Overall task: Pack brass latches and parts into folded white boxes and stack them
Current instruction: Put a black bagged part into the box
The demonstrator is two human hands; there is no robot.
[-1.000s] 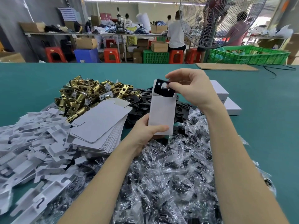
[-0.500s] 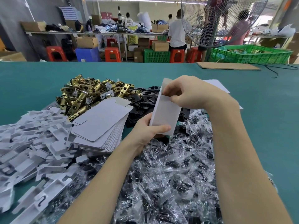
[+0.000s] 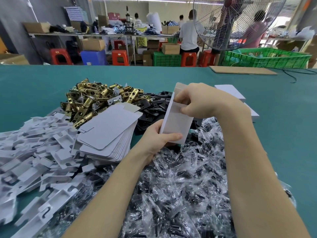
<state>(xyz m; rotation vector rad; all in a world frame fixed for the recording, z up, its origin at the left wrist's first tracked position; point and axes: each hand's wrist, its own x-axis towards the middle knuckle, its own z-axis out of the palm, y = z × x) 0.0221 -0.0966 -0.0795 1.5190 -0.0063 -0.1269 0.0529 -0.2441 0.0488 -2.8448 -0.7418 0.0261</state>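
The white box (image 3: pixel 177 122) is held above the pile of clear bags (image 3: pixel 180 186), its long axis nearly upright, open end pointing up and away. The left hand (image 3: pixel 158 140) grips its lower end. The right hand (image 3: pixel 197 102) pinches its top flap.

a wide table covered in teal-green felt (image 3: pixel 34 86) carries a heap of brass latches (image 3: pixel 89 98), black metal plates (image 3: pixel 154 107), a stack of flat white cardboard blanks (image 3: pixel 109 133), white plastic inserts (image 3: pixel 30 152), clear bagged parts (image 3: pixel 180 186), closed white boxes (image 3: pixel 231 91) and a brown cardboard sheet (image 3: pixel 240 70).
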